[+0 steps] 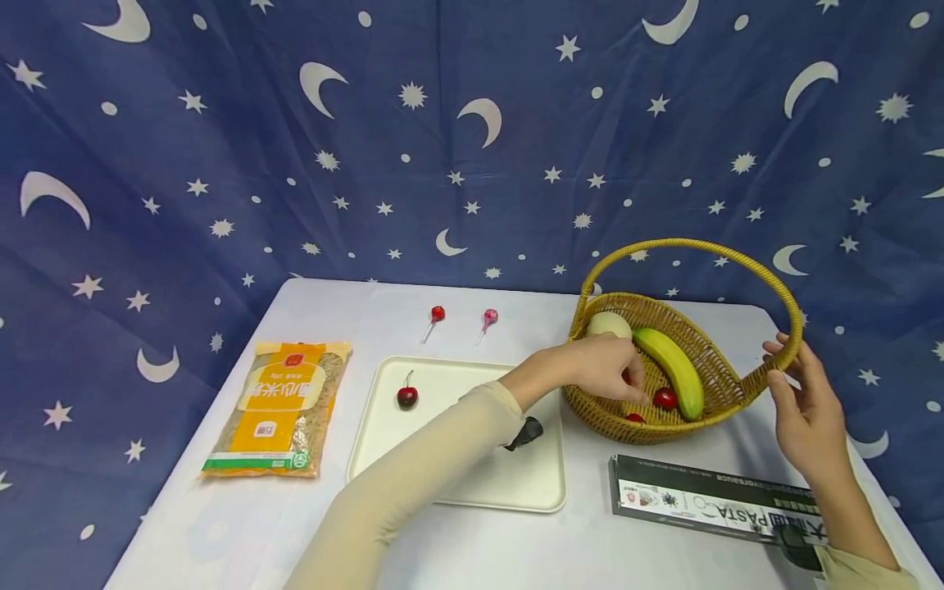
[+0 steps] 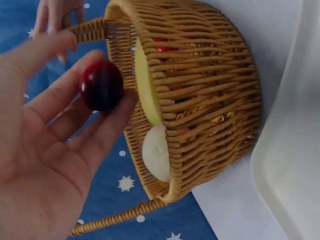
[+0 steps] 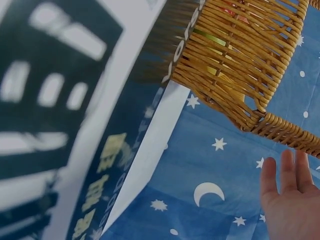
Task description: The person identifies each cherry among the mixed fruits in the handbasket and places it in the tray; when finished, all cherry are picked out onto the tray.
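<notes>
A cherry (image 2: 101, 86) sits at the fingertips of the left hand (image 1: 608, 365), near the upper left of the left wrist view. The fingers are spread and loosely bent behind it; the thumb is apart from it. The hand hangs low over the basket (image 1: 706, 352), maybe so the cherry is close above its opening. At the right of the head view, the right hand (image 1: 811, 410) has the handle (image 1: 686, 242) between thumb and fingers, likely to keep the basket from tipping.

The cherry is round, shiny and dark red, nearly black on its shaded side. In the basket lie a banana (image 1: 678, 369), a pale fruit (image 1: 610, 325) and a red fruit (image 1: 665, 399). Left of it, mid-frame, is a tray (image 1: 457, 377) with a stemmed cherry (image 1: 407, 397) and a black thing (image 1: 525, 433) I can't name. Two lollipops (image 1: 438, 313) lie above the tray, a bag (image 1: 276, 410) at the left, and a box (image 1: 693, 494) at the lower right.
</notes>
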Tool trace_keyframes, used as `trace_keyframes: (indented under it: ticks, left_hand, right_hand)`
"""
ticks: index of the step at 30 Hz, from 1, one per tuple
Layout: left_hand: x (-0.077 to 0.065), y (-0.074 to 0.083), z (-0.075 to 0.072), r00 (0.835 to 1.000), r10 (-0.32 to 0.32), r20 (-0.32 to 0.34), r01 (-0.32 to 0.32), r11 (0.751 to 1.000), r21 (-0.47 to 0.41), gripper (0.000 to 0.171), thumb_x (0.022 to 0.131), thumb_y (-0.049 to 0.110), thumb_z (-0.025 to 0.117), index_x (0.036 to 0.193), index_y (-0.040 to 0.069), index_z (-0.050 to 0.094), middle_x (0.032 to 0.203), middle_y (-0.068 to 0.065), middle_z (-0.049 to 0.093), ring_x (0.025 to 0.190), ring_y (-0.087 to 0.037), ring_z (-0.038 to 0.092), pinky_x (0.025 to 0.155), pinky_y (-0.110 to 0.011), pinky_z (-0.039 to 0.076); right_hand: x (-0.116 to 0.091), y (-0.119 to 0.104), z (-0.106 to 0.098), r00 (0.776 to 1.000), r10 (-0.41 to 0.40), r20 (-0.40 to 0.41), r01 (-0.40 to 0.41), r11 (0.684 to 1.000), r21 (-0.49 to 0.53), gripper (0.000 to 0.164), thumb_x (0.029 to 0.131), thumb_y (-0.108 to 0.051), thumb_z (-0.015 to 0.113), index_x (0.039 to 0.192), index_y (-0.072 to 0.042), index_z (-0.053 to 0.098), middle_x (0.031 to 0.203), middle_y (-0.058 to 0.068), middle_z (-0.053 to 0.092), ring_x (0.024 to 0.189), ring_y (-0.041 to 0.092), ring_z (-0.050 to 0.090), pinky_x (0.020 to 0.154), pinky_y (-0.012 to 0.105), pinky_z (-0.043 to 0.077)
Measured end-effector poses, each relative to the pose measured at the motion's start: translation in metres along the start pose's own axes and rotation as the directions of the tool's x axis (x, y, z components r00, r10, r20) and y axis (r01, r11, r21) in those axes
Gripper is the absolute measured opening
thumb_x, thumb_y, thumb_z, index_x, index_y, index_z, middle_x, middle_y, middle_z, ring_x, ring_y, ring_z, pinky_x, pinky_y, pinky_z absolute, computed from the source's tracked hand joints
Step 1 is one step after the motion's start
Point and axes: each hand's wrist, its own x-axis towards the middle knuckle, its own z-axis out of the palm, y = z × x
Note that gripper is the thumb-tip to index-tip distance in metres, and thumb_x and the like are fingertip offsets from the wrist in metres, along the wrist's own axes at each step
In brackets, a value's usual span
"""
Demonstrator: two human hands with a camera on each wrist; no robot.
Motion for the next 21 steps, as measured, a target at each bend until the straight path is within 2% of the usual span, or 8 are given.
trace_keyframes:
  ticks: [2,3,6,14,21]
  left_hand:
    - [-0.002,0.001,0.000,0.999,0.024,-0.040,-0.023,0.999,0.033,0.013,0.101,0.030,0.072,0.094,0.023,0.079,0.087,0.017,0.071,0.078,0.000,0.057,0.073,-0.012,0.044]
    - [-0.003,0.002,0.000,0.998,0.023,-0.057,-0.021,0.999,0.039,0.009,0.100,0.027,0.073,0.101,0.022,0.081,0.093,0.017,0.073,0.083,0.000,0.059,0.077,-0.011,0.046]
    - [-0.006,0.003,0.001,0.995,0.018,-0.097,-0.011,0.998,0.065,0.012,0.099,0.023,0.074,0.109,0.021,0.082,0.103,0.015,0.075,0.093,-0.001,0.061,0.082,-0.011,0.047]
    - [-0.016,0.001,0.006,0.976,0.046,-0.211,-0.037,0.998,0.047,0.014,0.098,0.019,0.075,0.110,0.022,0.081,0.108,0.013,0.076,0.093,-0.001,0.059,0.079,-0.010,0.044]
    - [-0.021,-0.002,0.014,0.957,0.042,-0.287,-0.028,0.998,0.052,0.014,0.097,0.021,0.076,0.110,0.022,0.081,0.115,0.010,0.074,0.095,-0.002,0.059,0.080,-0.010,0.044]
  right_hand:
    - [0.000,0.000,-0.001,1.000,-0.002,-0.001,0.002,1.000,0.002,0.055,0.112,-0.009,0.051,0.164,-0.024,0.040,0.146,-0.029,0.054,0.126,-0.020,0.047,0.100,-0.005,0.036]
    - [0.000,-0.001,-0.001,1.000,-0.003,0.000,0.003,1.000,0.004,0.055,0.112,-0.009,0.051,0.164,-0.024,0.040,0.147,-0.029,0.054,0.126,-0.020,0.047,0.101,-0.005,0.036]
    - [0.000,-0.002,-0.001,1.000,-0.005,0.002,0.005,1.000,0.003,0.055,0.112,-0.010,0.051,0.164,-0.025,0.040,0.147,-0.028,0.054,0.126,-0.020,0.047,0.100,-0.005,0.036]
    - [-0.001,0.000,0.000,1.000,-0.001,0.003,0.000,1.000,0.011,0.056,0.111,-0.008,0.051,0.164,-0.022,0.041,0.145,-0.030,0.053,0.126,-0.019,0.047,0.100,-0.005,0.037]
    - [-0.001,0.000,0.001,1.000,-0.002,-0.006,0.002,1.000,0.008,0.056,0.111,-0.007,0.051,0.164,-0.022,0.041,0.144,-0.031,0.053,0.126,-0.019,0.047,0.101,-0.005,0.037]
